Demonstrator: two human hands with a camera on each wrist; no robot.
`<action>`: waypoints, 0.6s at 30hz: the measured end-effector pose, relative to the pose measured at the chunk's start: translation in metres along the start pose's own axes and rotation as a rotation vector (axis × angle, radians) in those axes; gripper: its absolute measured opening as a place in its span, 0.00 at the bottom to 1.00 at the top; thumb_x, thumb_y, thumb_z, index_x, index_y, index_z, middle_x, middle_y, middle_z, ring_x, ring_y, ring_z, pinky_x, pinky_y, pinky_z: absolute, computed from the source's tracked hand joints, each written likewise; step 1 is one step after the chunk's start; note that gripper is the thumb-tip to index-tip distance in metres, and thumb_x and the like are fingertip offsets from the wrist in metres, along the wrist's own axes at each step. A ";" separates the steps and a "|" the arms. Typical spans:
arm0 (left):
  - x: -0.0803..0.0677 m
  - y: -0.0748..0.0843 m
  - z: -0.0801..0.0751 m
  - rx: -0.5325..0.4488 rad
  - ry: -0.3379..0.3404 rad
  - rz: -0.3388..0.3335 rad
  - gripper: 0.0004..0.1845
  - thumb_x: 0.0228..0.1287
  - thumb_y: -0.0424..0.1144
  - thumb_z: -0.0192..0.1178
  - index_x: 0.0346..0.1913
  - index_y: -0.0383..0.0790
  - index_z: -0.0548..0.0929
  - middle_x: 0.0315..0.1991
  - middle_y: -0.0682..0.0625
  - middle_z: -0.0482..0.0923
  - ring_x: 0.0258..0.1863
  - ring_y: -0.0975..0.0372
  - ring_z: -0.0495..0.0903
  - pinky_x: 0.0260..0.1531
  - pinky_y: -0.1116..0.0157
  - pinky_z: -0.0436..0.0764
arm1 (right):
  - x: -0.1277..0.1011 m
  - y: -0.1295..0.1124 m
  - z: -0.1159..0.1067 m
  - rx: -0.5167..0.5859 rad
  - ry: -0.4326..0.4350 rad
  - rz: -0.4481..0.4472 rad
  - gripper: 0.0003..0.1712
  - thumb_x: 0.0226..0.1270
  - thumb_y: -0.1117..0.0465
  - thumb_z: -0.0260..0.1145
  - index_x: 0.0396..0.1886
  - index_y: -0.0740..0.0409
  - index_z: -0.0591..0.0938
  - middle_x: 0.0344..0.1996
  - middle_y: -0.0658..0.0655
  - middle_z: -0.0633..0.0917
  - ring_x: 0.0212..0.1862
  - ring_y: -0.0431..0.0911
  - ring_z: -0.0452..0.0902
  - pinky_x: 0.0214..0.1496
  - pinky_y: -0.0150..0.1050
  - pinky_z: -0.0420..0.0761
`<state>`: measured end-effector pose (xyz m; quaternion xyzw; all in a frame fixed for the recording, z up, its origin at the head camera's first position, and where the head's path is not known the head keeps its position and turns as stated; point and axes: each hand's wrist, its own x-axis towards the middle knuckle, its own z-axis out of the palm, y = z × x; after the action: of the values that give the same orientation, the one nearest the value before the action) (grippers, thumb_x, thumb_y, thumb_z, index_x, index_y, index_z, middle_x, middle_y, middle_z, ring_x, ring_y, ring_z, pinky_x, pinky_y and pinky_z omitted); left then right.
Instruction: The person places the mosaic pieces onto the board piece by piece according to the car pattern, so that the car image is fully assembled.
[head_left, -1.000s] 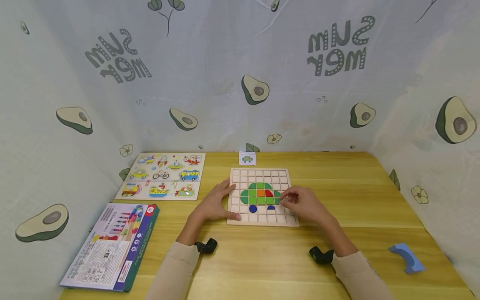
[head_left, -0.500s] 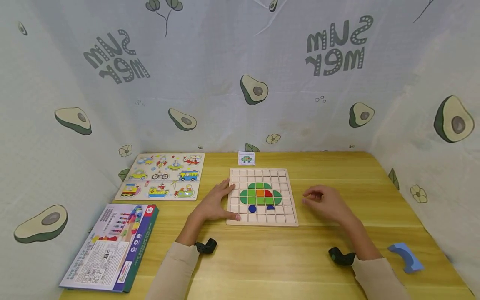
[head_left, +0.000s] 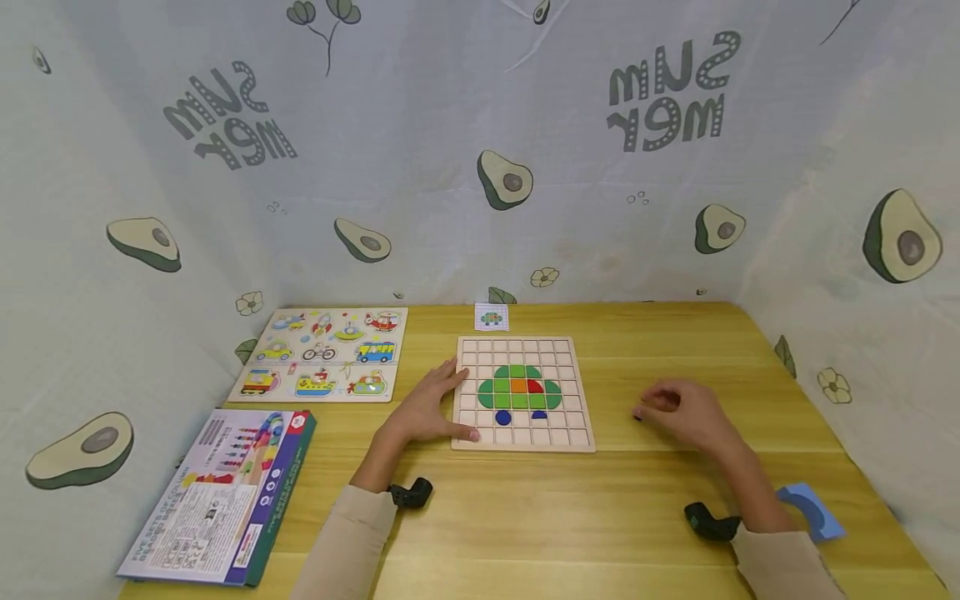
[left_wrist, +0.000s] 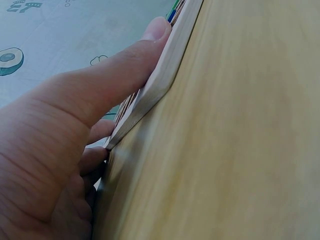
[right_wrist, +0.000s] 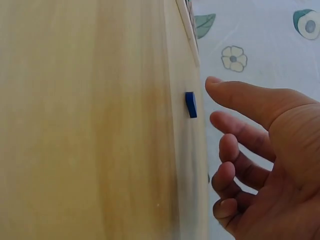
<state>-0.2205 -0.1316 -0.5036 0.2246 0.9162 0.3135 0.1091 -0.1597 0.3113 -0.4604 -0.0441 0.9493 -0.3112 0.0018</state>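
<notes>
A wooden grid board [head_left: 480,346] lies mid-table, holding a car-like pattern of green tiles [head_left: 502,400], an orange tile [head_left: 519,386] and a red tile [head_left: 535,387]. Below these sit a blue round shape [head_left: 503,417] and a blue half-round tile [head_left: 539,415]. My left hand [head_left: 427,410] rests at the board's left side, thumb over its near-left corner and fingers along the edge. Right of the board, my right hand [head_left: 690,414] hovers beside a small blue tile [right_wrist: 190,105] on the table. In the right wrist view, thumb and fingers are apart from that tile.
A small pattern card [head_left: 491,317] lies behind the board. At left are a vehicle peg puzzle [head_left: 318,367] and a boxed toy set [head_left: 217,496]. A light blue arch block [head_left: 813,510] lies at right, partly behind the right forearm. Patterned cloth [head_left: 420,167] surrounds the table.
My right hand has moved from the board's right edge out to the right, to the small blue tile on the table. My left hand has stayed on the board.
</notes>
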 end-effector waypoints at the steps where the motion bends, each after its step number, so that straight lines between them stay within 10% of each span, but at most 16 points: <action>1: 0.000 0.000 0.000 0.002 -0.001 -0.001 0.62 0.44 0.66 0.79 0.82 0.50 0.61 0.85 0.50 0.44 0.84 0.47 0.44 0.80 0.42 0.53 | -0.001 0.001 0.000 -0.011 -0.004 0.014 0.21 0.66 0.46 0.75 0.45 0.60 0.88 0.38 0.56 0.88 0.39 0.43 0.81 0.41 0.37 0.80; 18: 0.000 -0.001 0.000 0.019 -0.004 0.008 0.62 0.46 0.67 0.77 0.82 0.50 0.60 0.85 0.49 0.44 0.84 0.47 0.44 0.80 0.42 0.53 | 0.008 0.001 0.006 0.011 -0.080 -0.024 0.14 0.69 0.55 0.73 0.46 0.61 0.89 0.32 0.52 0.83 0.31 0.39 0.71 0.31 0.32 0.72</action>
<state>-0.2213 -0.1324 -0.5042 0.2299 0.9180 0.3049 0.1073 -0.1679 0.3076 -0.4655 -0.0678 0.9462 -0.3142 0.0365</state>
